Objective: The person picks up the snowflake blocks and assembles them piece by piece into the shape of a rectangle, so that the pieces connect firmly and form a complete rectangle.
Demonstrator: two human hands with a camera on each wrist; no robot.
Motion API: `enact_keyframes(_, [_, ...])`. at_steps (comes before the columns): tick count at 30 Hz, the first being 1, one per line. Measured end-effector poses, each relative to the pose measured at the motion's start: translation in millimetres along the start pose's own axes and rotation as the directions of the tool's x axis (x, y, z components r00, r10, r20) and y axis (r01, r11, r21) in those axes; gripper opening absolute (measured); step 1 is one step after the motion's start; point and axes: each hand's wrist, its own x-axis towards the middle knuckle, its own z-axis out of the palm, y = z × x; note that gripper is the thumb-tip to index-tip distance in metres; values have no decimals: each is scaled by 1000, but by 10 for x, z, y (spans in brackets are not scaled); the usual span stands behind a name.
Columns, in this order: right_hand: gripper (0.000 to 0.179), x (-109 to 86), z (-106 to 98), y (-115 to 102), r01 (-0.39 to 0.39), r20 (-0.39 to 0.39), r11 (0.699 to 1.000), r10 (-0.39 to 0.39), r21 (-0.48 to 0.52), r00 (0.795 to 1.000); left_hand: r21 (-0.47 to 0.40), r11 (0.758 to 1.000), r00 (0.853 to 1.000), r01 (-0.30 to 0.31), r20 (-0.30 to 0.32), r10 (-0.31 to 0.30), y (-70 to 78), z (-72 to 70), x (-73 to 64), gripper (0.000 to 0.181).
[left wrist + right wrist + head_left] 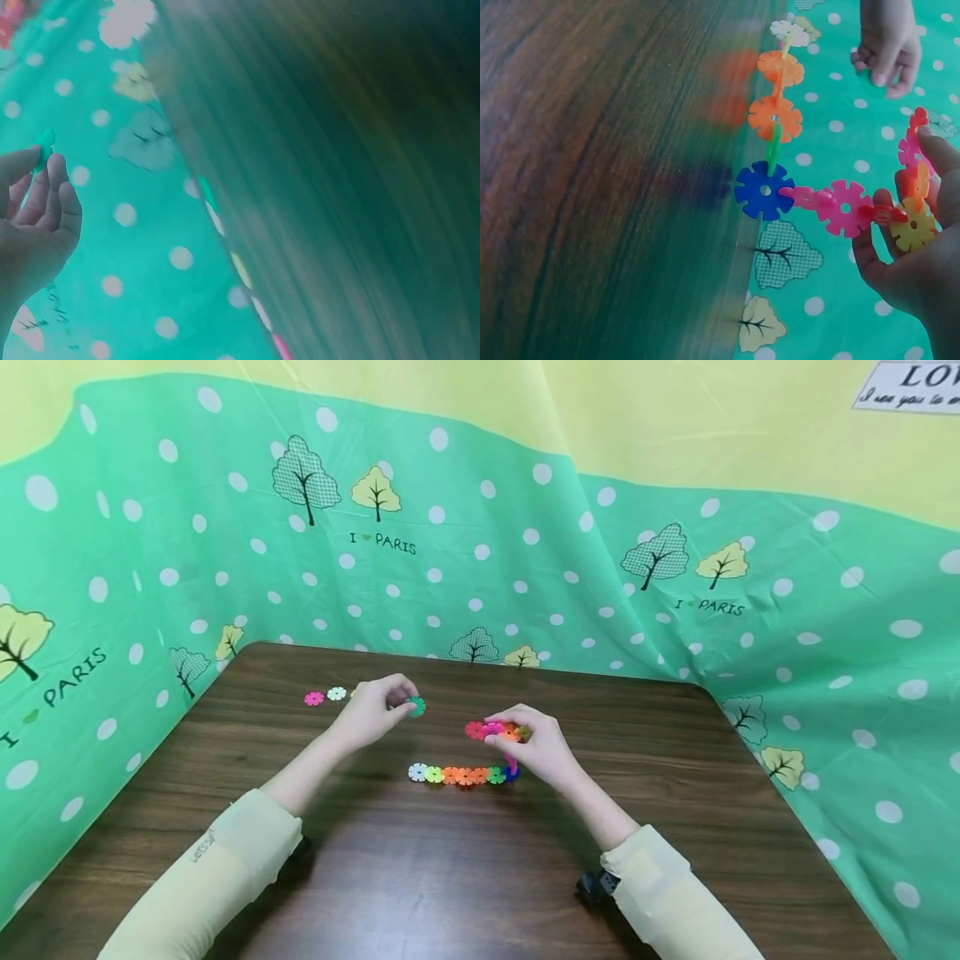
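My left hand (pixel 372 714) pinches a green notched flower disc (pixel 417 706) between thumb and fingertips, raised over the table. In the left wrist view the same disc (pixel 46 139) shows edge-on at the fingertips. To the right, my right hand (pixel 546 747) grips the upper end of a chain of interlocking flower discs, near a red disc (pixel 475 730). The right wrist view shows a yellow disc (pixel 913 226) by its fingers, then pink discs (pixel 845 208) leading to a blue corner disc (pixel 765 190). From there, a row of orange discs (pixel 465 776) runs left to a pale end disc (pixel 417 772).
At the back left of the dark wooden table (pixel 465 868) lie loose discs, among them a pink one (pixel 313 698) and a white one (pixel 337 693), partly hidden by my left hand. A green dotted cloth (pixel 480 577) hangs behind the table and along its sides.
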Motion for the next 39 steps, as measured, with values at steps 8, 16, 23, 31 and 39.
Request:
enact_keyframes(8, [25,4,-14,-2,8,-24,1000,-8,10,1000,-85,994,996,-70,-65,65,322,182,-68,10])
enact_keyframes(16, [24,9,-5,-25,3,-51,1000,-2,15,999,-103,985,985,-140,-115,128,467,368,-106,11])
enact_keyframes(23, [23,4,-4,-37,6,-50,1000,-5,19,999,-98,983,981,-158,-126,145,515,449,-118,11])
enact_keyframes(31, [21,-9,6,-72,12,-60,999,-10,43,998,-107,979,972,-176,-177,155,549,511,-134,10])
enact_keyframes(39, [21,-64,11,-76,-10,-69,1000,11,11,998,-104,980,973,-170,-175,151,571,538,-150,11])
